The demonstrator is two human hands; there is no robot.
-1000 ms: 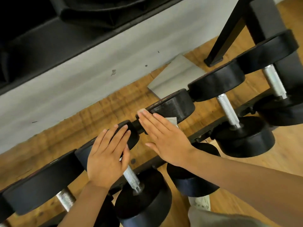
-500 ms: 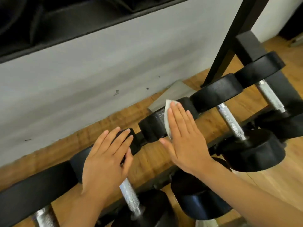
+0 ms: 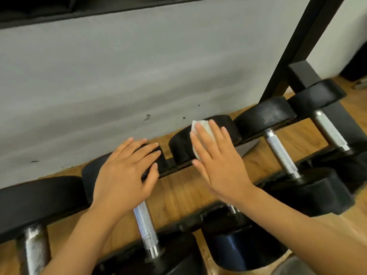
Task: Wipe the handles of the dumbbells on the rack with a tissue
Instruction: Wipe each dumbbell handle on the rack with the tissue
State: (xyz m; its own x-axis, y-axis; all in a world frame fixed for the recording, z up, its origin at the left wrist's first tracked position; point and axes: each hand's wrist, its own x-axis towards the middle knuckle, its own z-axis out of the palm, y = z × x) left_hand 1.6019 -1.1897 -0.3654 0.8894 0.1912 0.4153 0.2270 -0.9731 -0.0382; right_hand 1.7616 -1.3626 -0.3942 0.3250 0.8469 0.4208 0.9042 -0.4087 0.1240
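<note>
**Tissue slides up onto the dumbbell's head, off the handle line**

The right hand (image 3: pixel 216 157), fingers straight and flat, presses a folded white tissue (image 3: pixel 200 135) against the round black rubber head (image 3: pixel 204 137) of the dumbbell third from the rack's black steel upright (image 3: pixel 297 36). A second ago that hand lay lower, by the gap between two heads; it has since travelled up over the head's rim, and the tissue now shows past the fingertips. The left hand (image 3: pixel 127 171) stays spread, holding nothing, on the neighbouring black head (image 3: pixel 155 155) farther from the upright, above its knurled chrome handle (image 3: pixel 146 229). The wiped dumbbell's own handle is hidden under the right forearm. Judged from this, the handle work looks unfinished here: two chrome handles (image 3: pixel 281 153) nearer the upright stand untouched.
</note>
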